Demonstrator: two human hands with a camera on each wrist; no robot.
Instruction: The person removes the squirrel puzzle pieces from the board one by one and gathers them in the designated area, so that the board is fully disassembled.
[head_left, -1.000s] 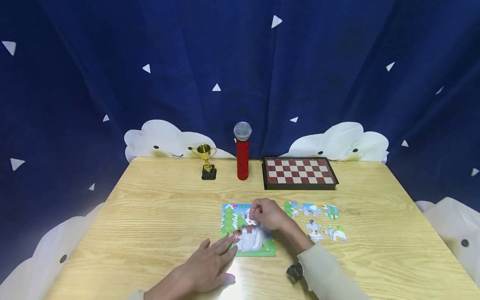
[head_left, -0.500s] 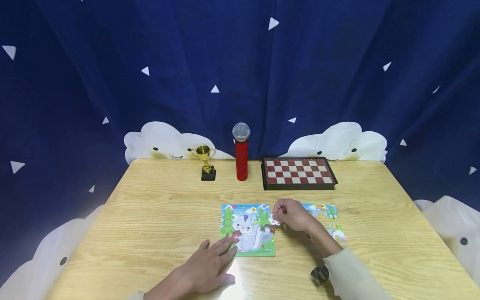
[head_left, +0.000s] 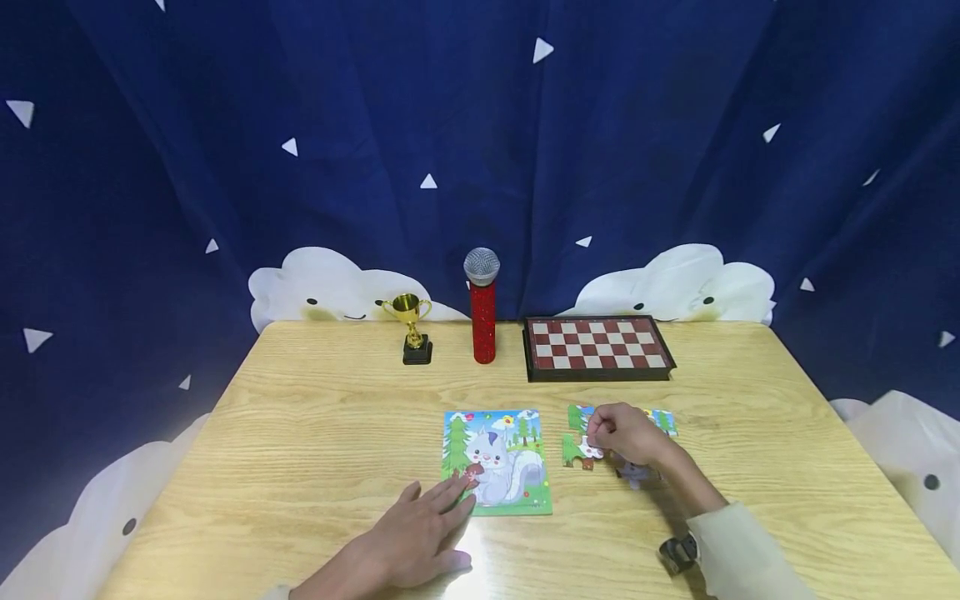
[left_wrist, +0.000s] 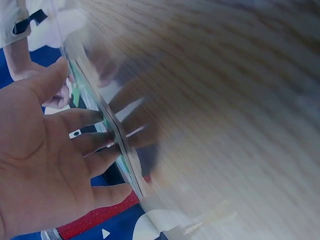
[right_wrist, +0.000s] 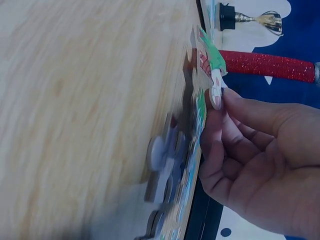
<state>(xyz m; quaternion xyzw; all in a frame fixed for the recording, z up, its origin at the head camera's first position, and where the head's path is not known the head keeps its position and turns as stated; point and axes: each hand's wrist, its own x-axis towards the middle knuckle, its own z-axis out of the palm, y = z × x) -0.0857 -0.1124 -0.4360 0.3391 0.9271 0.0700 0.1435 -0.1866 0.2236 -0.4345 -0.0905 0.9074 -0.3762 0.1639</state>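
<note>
A square board point(head_left: 517, 493) with a grey squirrel picture lies flat on the table. My left hand point(head_left: 417, 533) has its fingers straight and slightly spread, the fingertips over the board's lower left corner. The left wrist view shows the same hand point(left_wrist: 55, 155) palm-on, fingers at the board's edge. Right of the board, my right hand point(head_left: 626, 433) pinches a green, white and brown jigsaw piece point(head_left: 573, 452) between thumb and forefinger. In the right wrist view this piece point(right_wrist: 215, 57) is held tilted, close over the tabletop. Several loose jigsaw pieces point(head_left: 663, 419) lie around and partly under that hand.
Along the table's back edge stand a small gold trophy point(head_left: 409, 321), a red glittery microphone point(head_left: 483, 317) and a checkered game board point(head_left: 600, 343) in a dark frame. Behind the wooden table point(head_left: 322, 417) hangs a dark blue curtain point(head_left: 480, 125) with white triangles and clouds.
My right hand has moved right, from over the squirrel board to beside the loose pieces, carrying the jigsaw piece. The squirrel's face is uncovered. My left hand has stayed in place.
</note>
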